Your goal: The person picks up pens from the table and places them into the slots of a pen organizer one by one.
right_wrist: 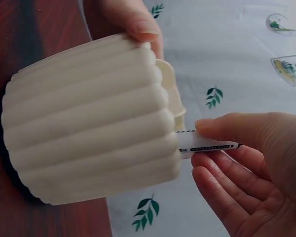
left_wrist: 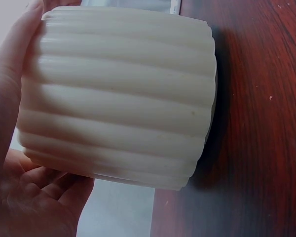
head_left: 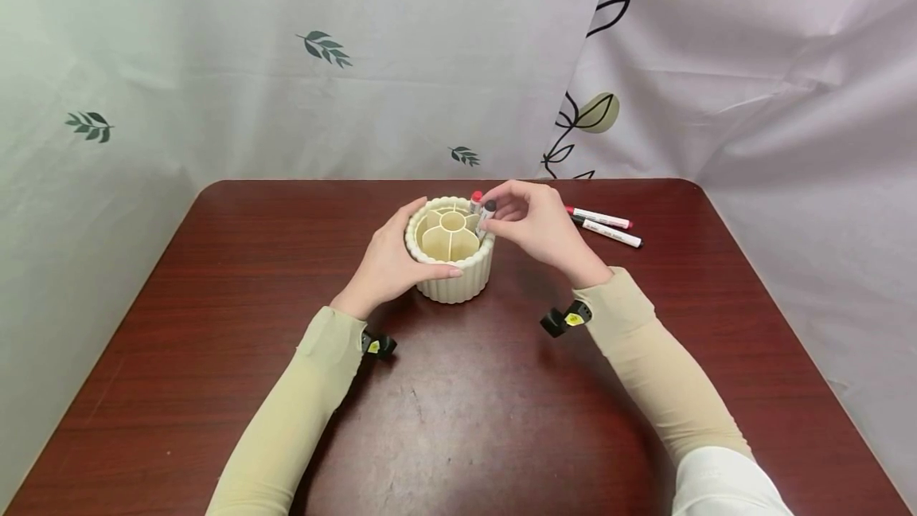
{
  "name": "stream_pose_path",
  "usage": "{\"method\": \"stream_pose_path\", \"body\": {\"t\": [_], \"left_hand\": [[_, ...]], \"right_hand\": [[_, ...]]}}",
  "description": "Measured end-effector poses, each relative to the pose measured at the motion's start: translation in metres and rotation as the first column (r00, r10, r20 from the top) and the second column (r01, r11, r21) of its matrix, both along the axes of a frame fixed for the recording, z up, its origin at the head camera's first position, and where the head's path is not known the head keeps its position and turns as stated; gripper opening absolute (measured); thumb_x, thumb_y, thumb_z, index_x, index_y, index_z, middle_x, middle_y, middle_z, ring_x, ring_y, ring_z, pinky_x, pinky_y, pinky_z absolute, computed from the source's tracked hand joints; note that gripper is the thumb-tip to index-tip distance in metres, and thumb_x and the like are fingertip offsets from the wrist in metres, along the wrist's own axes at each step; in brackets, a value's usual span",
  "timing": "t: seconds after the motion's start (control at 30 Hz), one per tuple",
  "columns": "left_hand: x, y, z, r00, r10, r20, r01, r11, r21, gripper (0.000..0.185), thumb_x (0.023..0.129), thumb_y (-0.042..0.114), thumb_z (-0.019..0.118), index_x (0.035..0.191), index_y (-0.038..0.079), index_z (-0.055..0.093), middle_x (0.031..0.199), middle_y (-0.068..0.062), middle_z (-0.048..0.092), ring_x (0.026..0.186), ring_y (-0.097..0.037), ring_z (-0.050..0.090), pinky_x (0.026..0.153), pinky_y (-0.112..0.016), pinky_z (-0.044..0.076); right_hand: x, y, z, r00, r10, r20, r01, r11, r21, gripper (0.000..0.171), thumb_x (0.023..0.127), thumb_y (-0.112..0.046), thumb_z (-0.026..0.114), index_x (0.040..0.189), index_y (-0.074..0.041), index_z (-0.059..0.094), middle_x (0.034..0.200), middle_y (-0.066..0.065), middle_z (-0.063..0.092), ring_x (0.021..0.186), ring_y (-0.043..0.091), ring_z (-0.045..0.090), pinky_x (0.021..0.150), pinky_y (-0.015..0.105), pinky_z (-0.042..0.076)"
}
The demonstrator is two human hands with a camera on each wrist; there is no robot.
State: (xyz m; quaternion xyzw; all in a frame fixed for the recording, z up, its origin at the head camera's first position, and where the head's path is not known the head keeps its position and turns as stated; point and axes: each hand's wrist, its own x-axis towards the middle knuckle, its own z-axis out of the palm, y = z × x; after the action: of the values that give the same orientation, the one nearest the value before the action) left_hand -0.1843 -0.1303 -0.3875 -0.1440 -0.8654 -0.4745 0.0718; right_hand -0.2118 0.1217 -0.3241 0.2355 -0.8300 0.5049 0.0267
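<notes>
Head view shows your left hand [head_left: 390, 261] wrapped round the near-left wall of the cream ribbed pen holder [head_left: 451, 281], fingers curled on it, thumb along the near rim, so it's grasping and steadying the holder at mid-table. Your right hand [head_left: 533, 221] pinches a black-capped marker [head_left: 487, 217] w/ thumb and fingertips, its lower end already inside the holder's right-side compartment; a red-capped marker [head_left: 476, 199] stands just beside it, touching or nearly so, can't tell if in the same slot. Right wrist view confirms the pinch: white barrel [right_wrist: 207, 146] between thumb and fingers, entering at the holder's rim. Left wrist view is mostly ribbed wall [left_wrist: 118, 94] w/ your palm against it. Two more markers [head_left: 605, 228] lie on the red-brown table [head_left: 215, 301], right of your right hand, well apart from the holder. Risks, as I judge them: if you let go while the marker leans, it could knock the red-capped one or catch on a divider instead of seating. Pushing down off-axis may tip the holder to the right, esp. if your left grip loosens. Your right sleeve [head_left: 645, 357] sits near the loose markers, so a wide sweep of the arm could roll them toward the table's right edge.
</notes>
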Motion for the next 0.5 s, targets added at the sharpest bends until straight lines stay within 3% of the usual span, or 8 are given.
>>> {"method": "stream_pose_path", "body": {"t": [0.5], "left_hand": [[0.0004,-0.0007,-0.0008,1.0,0.004,0.003,-0.004,1.0,-0.004,0.123,0.058,0.062,0.094,0.157,0.016,0.037,0.147,0.0,0.049,0.126,-0.016,0.051,0.103,-0.041,0.044]], "right_hand": [[-0.0009,-0.0018,-0.0084,1.0,0.009,0.01,-0.009,1.0,0.022,0.027,0.082,-0.01,0.085,0.107,-0.009,0.076,0.09,0.004,0.073,0.077,0.017,0.069,0.073,0.033,0.058]]}}
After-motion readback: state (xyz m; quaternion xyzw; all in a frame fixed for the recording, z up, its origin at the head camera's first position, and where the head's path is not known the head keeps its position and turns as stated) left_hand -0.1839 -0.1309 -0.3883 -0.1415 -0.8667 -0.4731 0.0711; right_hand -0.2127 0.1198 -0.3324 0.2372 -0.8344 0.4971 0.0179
